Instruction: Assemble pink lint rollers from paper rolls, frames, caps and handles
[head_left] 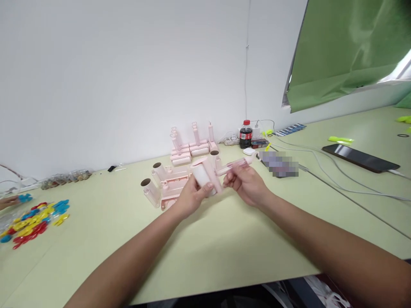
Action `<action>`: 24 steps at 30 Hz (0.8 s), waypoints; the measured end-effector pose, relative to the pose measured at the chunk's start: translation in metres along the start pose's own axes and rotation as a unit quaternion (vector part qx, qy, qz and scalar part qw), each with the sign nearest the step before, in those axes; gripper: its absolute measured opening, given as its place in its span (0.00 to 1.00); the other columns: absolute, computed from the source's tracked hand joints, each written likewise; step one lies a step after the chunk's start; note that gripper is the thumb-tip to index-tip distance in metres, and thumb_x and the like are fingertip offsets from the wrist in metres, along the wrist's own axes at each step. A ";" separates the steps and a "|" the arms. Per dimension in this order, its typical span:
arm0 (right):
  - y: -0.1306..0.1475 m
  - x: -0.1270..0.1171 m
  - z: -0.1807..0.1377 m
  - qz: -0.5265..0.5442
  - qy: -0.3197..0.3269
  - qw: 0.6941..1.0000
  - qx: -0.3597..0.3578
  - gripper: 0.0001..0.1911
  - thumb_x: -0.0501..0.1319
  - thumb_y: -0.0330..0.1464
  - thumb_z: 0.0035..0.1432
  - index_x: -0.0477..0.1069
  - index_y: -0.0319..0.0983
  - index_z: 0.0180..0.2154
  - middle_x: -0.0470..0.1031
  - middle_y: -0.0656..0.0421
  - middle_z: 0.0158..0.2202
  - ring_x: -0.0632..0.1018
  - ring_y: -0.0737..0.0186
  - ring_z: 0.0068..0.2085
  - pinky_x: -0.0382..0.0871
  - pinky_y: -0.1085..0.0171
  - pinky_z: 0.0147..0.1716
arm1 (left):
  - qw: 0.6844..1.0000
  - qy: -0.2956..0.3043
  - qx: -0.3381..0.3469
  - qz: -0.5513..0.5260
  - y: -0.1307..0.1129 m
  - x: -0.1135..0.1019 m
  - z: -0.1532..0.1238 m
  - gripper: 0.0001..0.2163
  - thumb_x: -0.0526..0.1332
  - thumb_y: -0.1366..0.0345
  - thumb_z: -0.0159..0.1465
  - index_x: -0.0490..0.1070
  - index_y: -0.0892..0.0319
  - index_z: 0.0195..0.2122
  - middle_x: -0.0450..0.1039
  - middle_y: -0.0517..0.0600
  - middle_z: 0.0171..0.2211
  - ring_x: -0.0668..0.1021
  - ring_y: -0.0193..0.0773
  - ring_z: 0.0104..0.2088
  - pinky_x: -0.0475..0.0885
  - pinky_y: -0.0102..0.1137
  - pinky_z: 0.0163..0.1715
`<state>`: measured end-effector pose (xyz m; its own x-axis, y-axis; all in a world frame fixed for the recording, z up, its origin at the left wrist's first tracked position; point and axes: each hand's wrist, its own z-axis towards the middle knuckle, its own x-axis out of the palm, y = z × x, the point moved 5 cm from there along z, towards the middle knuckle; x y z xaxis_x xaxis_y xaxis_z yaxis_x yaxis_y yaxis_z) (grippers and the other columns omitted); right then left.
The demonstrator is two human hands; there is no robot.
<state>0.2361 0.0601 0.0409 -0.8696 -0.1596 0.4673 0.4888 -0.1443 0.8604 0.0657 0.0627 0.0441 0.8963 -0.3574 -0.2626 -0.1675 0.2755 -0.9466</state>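
At the far left, another person's hand [11, 202], cut off by the edge, holds a blue piece [25, 197] near a pile of red, yellow and blue pieces [32, 222]. Clear bags [66, 179] against the wall contain small things too blurred to name. Farther right on the bench [96, 248], upright rolls [154, 194] show brown cardboard cores beside open pink trays [176, 184]; the left arm and hand partly cover the trays, so their contents are hard to make out. Behind stand pink rollers [199, 149] with upright handles.

The left hand [192, 196] has its fingers clamped on a lint roller [201, 174], a smooth white roll in a pale pink frame, tilted and raised above the bench. The right hand [247, 184] has its fingers clamped on a see-through pink handle [236, 164], its end at the frame; whether they are joined cannot be told. Beyond, a red-capped bottle [245, 137] contains dark drink, and pixelation hides a flat object [278, 164]
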 end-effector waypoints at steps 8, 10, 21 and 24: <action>-0.010 0.020 -0.014 -0.117 0.154 0.981 0.022 0.16 0.68 0.44 0.54 0.74 0.39 0.37 0.76 0.58 0.33 0.77 0.64 0.29 0.73 0.61 0.32 | 0.996 0.016 -0.054 -0.064 0.012 -0.022 -0.047 0.27 0.68 0.50 0.54 0.68 0.59 0.51 0.73 0.50 0.37 0.74 0.37 0.32 0.67 0.28 0.27; -0.009 0.018 -0.012 -0.131 0.146 0.980 0.011 0.18 0.69 0.44 0.51 0.74 0.40 0.39 0.75 0.57 0.36 0.75 0.65 0.30 0.72 0.62 0.31 | 0.995 0.056 -0.062 -0.048 0.011 -0.017 -0.051 0.27 0.69 0.52 0.53 0.71 0.59 0.50 0.74 0.51 0.40 0.75 0.41 0.36 0.68 0.30 0.32; -0.030 0.019 -0.012 -0.162 0.167 0.966 0.115 0.21 0.75 0.38 0.41 0.65 0.39 0.31 0.65 0.66 0.24 0.65 0.70 0.25 0.58 0.71 0.23 | 0.998 0.042 -0.037 0.007 0.026 -0.007 -0.049 0.22 0.65 0.50 0.57 0.74 0.60 0.47 0.76 0.51 0.38 0.76 0.41 0.35 0.67 0.30 0.33; -0.030 0.020 -0.011 -0.147 0.173 0.965 0.132 0.22 0.75 0.37 0.40 0.64 0.39 0.30 0.65 0.66 0.24 0.65 0.70 0.25 0.58 0.72 0.21 | 0.998 0.049 -0.021 0.028 0.021 -0.010 -0.048 0.20 0.64 0.50 0.58 0.74 0.59 0.46 0.76 0.50 0.36 0.76 0.40 0.34 0.67 0.29 0.33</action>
<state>0.2050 0.0500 0.0226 -0.8702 -0.4729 0.1380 0.1501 0.0124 0.9886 0.0338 0.0294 0.0184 0.8404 -0.4295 -0.3305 -0.2354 0.2598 -0.9365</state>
